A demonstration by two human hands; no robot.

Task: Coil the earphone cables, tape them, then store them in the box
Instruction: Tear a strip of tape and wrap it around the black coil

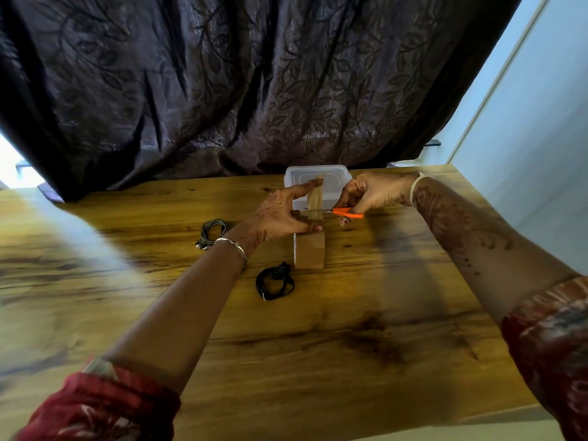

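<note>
**Tape cut under way as two coiled sets wait by the box**

We see the left hand [283, 211] holding a strip of tape [316, 198] drawn up from the tape roll [309, 251]. The forefinger is at the strip's upper end and the thumb is down on the roll. That keeps the strip taut and off itself, though we cannot make out exactly how the fingers pinch it.

The right hand [372, 194] is closed around the orange scissors [346, 212]. Their blades lie across the strip low down, just above the roll, where a cut would free a usable length. The roll stands on edge on the wooden surface [366, 313], so the tape pulls straight up.

The black earphones [275, 283] lie coiled just in front of the roll, within easy reach for binding. The grey earphones [213, 232], also coiled, rest to the left beside the left wrist. We can see no tape on either yet.

The clear box [318, 183] sits behind the hands at the far edge with its lid on, against a dark curtain [254, 74]. We judge the coiling done, with taping and storing still ahead.
</note>
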